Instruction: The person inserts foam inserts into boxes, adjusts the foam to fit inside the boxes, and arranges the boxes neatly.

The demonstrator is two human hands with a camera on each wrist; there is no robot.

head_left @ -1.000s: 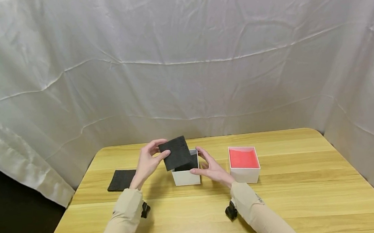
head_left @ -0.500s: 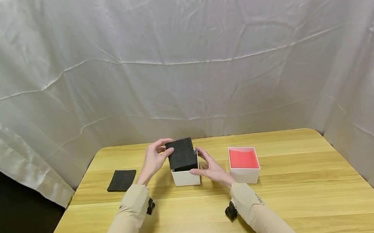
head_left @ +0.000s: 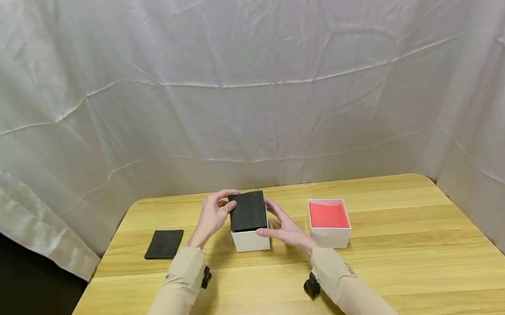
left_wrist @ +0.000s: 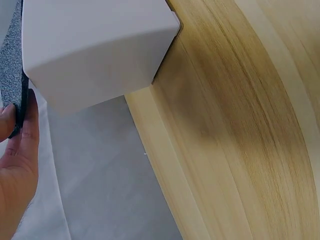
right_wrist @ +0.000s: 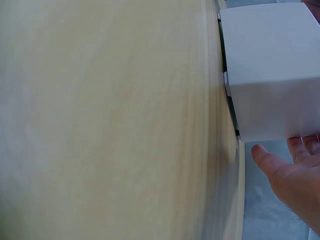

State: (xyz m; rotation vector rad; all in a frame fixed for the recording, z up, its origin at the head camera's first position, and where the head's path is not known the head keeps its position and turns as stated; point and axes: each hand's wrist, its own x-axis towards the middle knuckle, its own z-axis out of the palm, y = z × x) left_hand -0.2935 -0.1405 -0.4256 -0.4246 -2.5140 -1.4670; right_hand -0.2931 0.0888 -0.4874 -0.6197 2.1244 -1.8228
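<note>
My left hand (head_left: 214, 215) pinches a square black foam sheet (head_left: 248, 212) by its left far corner, thumb on top. The sheet lies over the mouth of a white box (head_left: 251, 240) and hides its inside. In the left wrist view, the foam's edge (left_wrist: 14, 75) shows between thumb and fingers beside the white box (left_wrist: 95, 55). My right hand (head_left: 286, 229) is at the box's right side, fingers extended. In the right wrist view, the fingertips of this hand (right_wrist: 300, 182) touch the box wall (right_wrist: 275, 107), while the thumb appears to stand apart from it.
A second white box (head_left: 331, 237) with a red sheet (head_left: 329, 214) in it stands to the right. Another black square sheet (head_left: 164, 244) lies flat on the wooden table (head_left: 267, 291) to the left. A grey curtain (head_left: 246, 101) hangs behind the table.
My left hand has moved right and slightly toward the near side, lowering and straightening the tilted black foam sheet over the white box's mouth. My right hand has stayed in place.
</note>
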